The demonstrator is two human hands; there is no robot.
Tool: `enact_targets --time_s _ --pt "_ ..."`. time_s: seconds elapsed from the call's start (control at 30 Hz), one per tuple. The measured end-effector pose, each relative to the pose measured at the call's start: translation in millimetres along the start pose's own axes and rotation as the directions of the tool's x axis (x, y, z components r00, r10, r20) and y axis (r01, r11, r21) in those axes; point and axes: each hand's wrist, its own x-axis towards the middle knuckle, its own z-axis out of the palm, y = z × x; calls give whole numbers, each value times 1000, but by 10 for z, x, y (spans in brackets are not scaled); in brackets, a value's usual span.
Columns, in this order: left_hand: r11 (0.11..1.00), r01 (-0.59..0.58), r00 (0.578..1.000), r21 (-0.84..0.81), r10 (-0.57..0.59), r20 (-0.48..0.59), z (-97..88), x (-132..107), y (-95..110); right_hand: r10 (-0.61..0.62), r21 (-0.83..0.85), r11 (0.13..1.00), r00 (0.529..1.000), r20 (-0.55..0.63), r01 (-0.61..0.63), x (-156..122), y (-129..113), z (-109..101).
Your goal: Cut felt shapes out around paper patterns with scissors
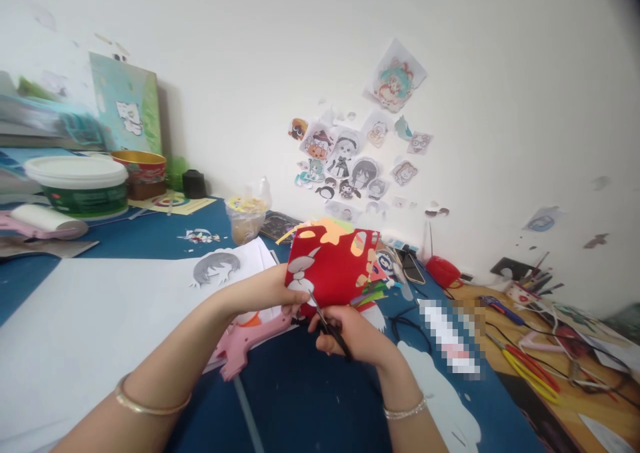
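Note:
A red sheet of paper with cut-out holes along its edges is held up over the blue table. My left hand pinches it at its lower left, thumb in front. In my right hand is a pair of scissors, fingers wrapped round the handles. The blades point up and left to the sheet's lower left edge, close to my left thumb. Whether they are parted I cannot tell. Below my left hand lies a pink glue gun with a glue stick reaching toward me.
White paper covers the table's left side, with a grey-haired cut-out on it. Behind stand a lidded tub, a red tin and a plastic cup. Red-and-yellow pliers and cables lie on wood at right.

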Motion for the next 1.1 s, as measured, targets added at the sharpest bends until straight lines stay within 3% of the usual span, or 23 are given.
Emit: enact_targets --time_s 0.27,0.73,1.1 --pt "996 -87 995 -34 88 39 -39 -4 9 2 90 996 999 -35 1 19 50 6" --pt "1000 -2 1000 19 2 -7 -30 -31 60 -50 13 999 996 -74 51 40 56 24" --pt "996 -45 997 -82 50 59 -23 5 10 -58 -7 998 996 -72 57 31 42 22"
